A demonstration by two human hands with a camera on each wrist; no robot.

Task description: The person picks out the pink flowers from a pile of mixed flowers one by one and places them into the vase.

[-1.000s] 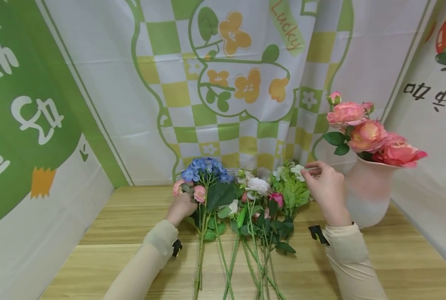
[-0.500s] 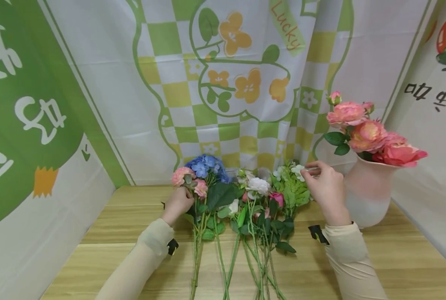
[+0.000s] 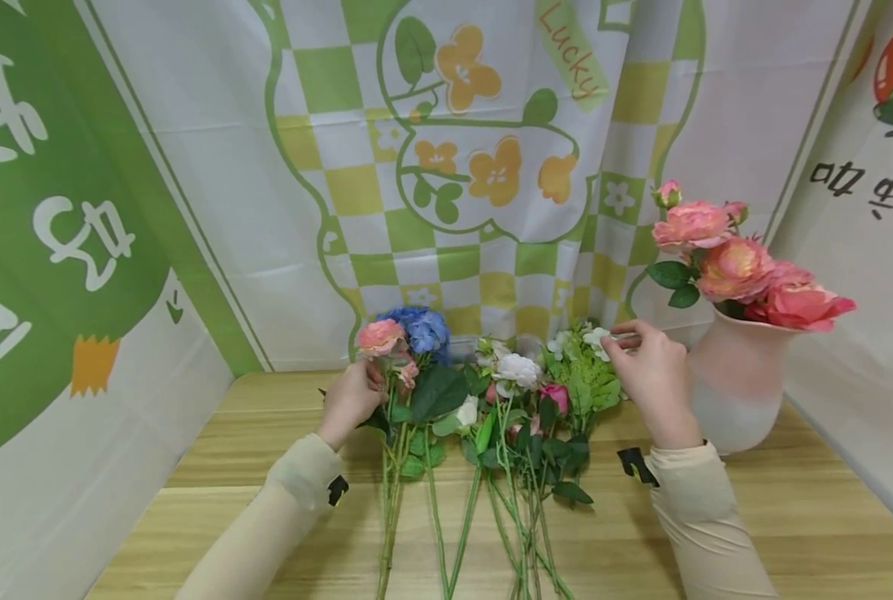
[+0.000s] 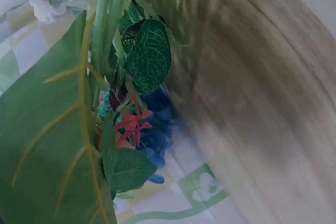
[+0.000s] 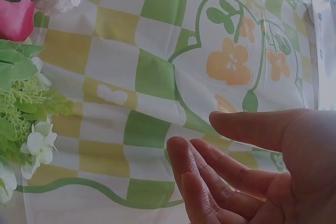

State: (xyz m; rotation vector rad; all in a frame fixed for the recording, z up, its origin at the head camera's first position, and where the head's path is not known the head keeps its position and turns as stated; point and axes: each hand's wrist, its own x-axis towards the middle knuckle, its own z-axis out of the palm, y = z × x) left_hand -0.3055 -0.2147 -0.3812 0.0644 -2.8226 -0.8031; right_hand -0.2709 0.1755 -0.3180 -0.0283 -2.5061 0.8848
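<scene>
In the head view my left hand [image 3: 350,406] holds a pink flower stem just under its blooms [image 3: 381,337]. Behind those blooms lies a blue hydrangea [image 3: 425,329], also seen as blue petals [image 4: 157,127] in the left wrist view. That view shows leaves and stems, with the hand itself out of sight. My right hand [image 3: 654,385] hovers beside the green sprig with white blossoms [image 3: 583,379]. Its fingers [image 5: 231,169] are loosely bent with nothing between them in the right wrist view, apart from the white blossoms [image 5: 39,145].
Several more flowers lie across the wooden table [image 3: 266,467], among them a white bloom [image 3: 517,371] and a magenta bud [image 3: 555,397]. A pink-and-white vase [image 3: 739,383] with coral-pink flowers [image 3: 734,268] stands at the right. A checkered cloth [image 3: 454,267] hangs behind.
My left hand has shifted slightly left, and the pink blooms have risen and come in front of the blue hydrangea. Its stems shifted left too. The right hand stays put.
</scene>
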